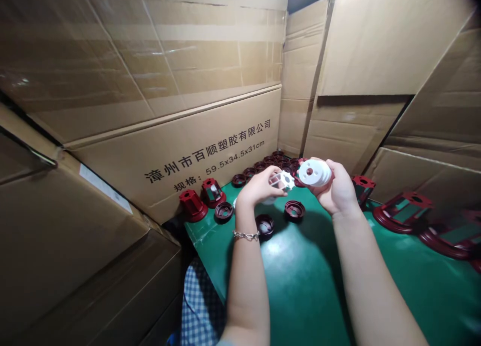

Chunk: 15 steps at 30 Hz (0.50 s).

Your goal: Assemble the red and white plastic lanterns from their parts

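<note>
My left hand (263,185) is closed round a white slotted plastic frame (286,181), whose toothed end faces right. Close beside it, my right hand (340,185) grips a short stack of white plastic discs (314,173); the front disc has a dark centre hole and smaller holes about it. The two white parts are held apart over the green table. Below the hands lie a dark red round cap (294,211) and another dark red cap (265,226). A third dark red cap (224,211) sits left of my left forearm.
Red lantern-shaped housings (193,205) stand at the table's left edge, and more red housings (404,213) line the right. Several dark red rings (259,166) crowd the back. A printed cardboard box (210,145) walls the far side of the green table (300,286).
</note>
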{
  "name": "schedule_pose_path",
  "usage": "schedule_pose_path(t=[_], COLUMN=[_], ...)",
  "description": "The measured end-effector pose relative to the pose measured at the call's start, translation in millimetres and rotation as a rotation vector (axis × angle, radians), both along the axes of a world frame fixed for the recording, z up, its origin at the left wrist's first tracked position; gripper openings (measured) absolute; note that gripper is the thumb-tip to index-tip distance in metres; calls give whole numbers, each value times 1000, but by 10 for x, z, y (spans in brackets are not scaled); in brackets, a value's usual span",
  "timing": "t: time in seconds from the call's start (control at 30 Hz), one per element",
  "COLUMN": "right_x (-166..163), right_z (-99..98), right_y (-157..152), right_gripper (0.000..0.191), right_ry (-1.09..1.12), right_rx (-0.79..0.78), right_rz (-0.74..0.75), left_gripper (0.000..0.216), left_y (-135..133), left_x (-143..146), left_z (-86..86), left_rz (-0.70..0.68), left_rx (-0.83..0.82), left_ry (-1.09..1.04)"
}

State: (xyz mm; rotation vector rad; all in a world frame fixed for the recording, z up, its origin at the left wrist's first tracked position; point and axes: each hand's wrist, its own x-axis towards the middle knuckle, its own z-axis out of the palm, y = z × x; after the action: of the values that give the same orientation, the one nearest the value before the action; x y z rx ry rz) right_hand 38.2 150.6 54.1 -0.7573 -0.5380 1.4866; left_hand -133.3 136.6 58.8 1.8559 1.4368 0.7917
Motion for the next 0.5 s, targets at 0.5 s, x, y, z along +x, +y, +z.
schedule_pose_path(t=[0.5], right_x=[6], right_z=[24], right_y=[-55], right_gripper=[29], right_ry=[-139], right_rx=[113], right_rz=[-19], left_gripper=[53], left_y=[-15], left_x=[150], left_z=[8], left_rz=[-218], left_rx=[-82], left_ry=[-94])
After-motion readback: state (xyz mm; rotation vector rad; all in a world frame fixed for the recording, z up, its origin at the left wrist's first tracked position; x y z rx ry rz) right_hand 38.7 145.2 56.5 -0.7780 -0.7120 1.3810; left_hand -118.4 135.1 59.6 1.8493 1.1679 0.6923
